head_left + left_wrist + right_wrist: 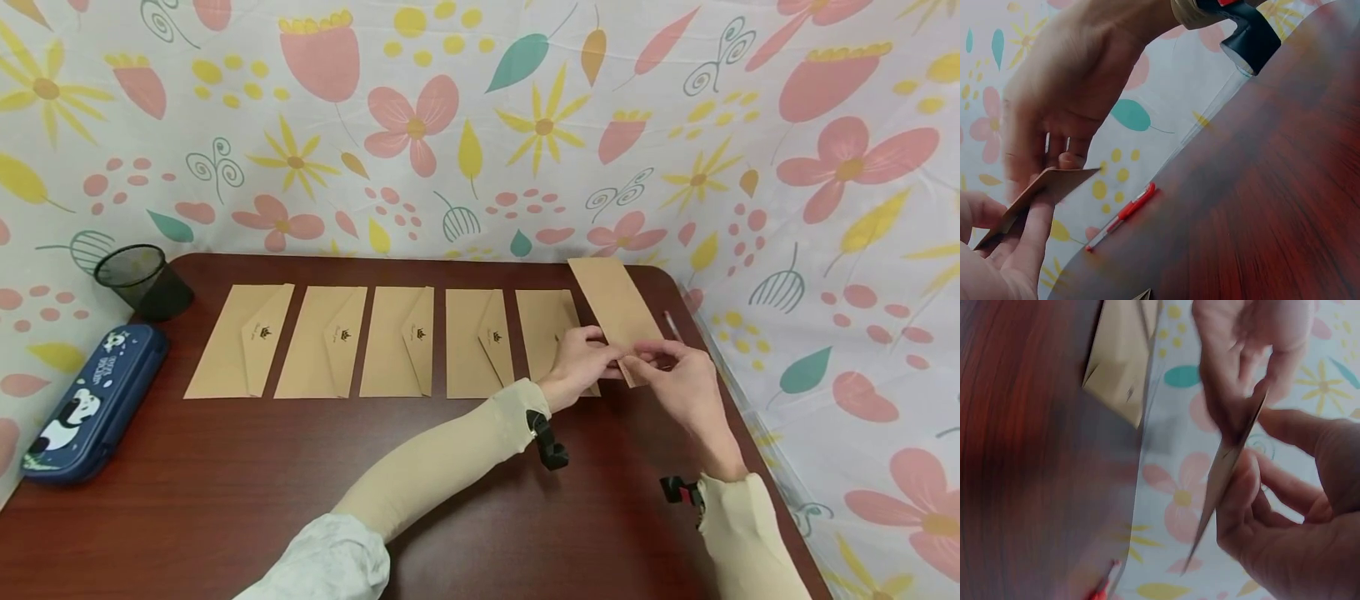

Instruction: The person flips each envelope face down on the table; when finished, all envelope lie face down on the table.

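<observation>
Both hands hold one brown paper envelope [617,304] above the right end of the table. My left hand [581,364] pinches its lower left edge between thumb and fingers. At the lower right edge, my right hand [678,379] grips it with thumb and fingertips. Seen from the left wrist, the envelope [1063,181] is nearly edge-on between the two hands; the right wrist view also shows the envelope [1225,472] as a thin tilted sheet. Just left of the hands lies another envelope [542,321], partly hidden by the left hand.
Several more brown envelopes, such as this leftmost envelope [232,342], lie in a row with crown-printed flaps. A black mesh cup [146,283] and a blue panda pencil case [97,404] stand at the left. A red pen [1129,209] lies near the table's right edge.
</observation>
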